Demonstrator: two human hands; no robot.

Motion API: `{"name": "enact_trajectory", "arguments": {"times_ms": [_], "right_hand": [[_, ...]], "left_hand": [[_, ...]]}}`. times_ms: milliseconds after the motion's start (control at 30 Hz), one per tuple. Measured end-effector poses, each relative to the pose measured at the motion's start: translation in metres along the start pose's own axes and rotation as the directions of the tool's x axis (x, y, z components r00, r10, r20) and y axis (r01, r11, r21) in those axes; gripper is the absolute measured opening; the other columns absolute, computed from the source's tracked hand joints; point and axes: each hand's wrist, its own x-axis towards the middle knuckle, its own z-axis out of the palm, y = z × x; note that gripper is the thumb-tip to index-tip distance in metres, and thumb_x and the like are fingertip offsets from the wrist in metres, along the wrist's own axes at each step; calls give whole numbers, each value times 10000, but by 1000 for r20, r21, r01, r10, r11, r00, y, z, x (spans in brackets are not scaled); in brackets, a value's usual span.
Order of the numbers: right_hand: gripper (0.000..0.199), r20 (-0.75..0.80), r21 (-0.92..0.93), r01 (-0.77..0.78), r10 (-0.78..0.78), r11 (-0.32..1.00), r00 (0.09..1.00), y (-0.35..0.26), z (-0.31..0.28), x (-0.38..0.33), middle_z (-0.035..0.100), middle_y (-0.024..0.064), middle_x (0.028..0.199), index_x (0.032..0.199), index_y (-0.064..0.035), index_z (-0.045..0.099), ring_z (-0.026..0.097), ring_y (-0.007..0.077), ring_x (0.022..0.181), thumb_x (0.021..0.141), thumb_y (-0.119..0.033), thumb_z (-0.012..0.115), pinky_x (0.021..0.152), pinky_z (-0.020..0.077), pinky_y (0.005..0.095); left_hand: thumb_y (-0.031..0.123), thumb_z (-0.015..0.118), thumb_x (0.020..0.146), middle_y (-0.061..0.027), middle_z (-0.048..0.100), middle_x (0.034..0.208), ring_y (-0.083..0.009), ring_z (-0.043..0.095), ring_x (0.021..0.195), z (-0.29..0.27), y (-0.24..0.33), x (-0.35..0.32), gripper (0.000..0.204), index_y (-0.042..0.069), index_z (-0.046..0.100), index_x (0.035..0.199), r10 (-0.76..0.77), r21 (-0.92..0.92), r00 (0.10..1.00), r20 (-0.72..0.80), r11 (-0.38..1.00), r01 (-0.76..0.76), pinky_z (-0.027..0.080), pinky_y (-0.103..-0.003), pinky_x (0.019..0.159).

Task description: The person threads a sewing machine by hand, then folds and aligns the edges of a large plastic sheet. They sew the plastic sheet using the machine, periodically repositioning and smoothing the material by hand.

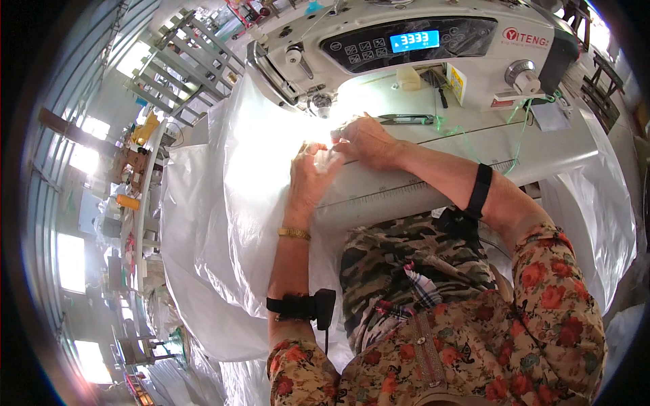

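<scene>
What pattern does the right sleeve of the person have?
The right sleeve has a floral print, red flowers on tan, seen best in the head view.

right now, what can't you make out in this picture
In the head view:
Anything pinched between the bare left hand and bare right hand: washed out by glare.
White sewing machine's needle tip: lost in that glare.
Machine's top: partly cut off by upper edge.
Symbols on black control panel: too small.
</scene>
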Motion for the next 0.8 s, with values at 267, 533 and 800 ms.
{"name": "enact_trajectory", "arguments": {"times_ms": [267, 533, 800], "right_hand": [[199, -22, -31, 78, -79, 996, 997, 5, -2, -2, 662, 141, 904, 980, -79, 646, 635, 322, 955, 959, -248, 544, 906, 443, 528], [214, 72, 59, 41, -46, 997, 996, 5, -5, 0, 645, 159, 946, 996, -47, 658, 596, 340, 980, 929, -235, 579, 926, 415, 536], [213, 42, -13, 65, -65, 998, 997, 8, -1, 1, 663, 141, 931, 1015, -70, 657, 638, 321, 968, 975, -228, 520, 940, 432, 546]], "left_hand": [[194, 675, 812, -134, 560, 1171, -298, 512, 1157, 2, 25, -38, 236, 28, 607, 965, 1, 359, 998, -56, 933, 20, 275, -563, 1069], [122, 534, 949, -131, 617, 919, -304, 609, 917, -11, 7, -13, 134, 16, 535, 867, -8, 62, 979, -202, 998, 21, 391, -477, 1009], [233, 637, 925, -168, 665, 1014, -287, 603, 1055, -1, 16, -12, 299, -18, 577, 1076, 135, 79, 964, -229, 990, -120, 422, -452, 961]]}}
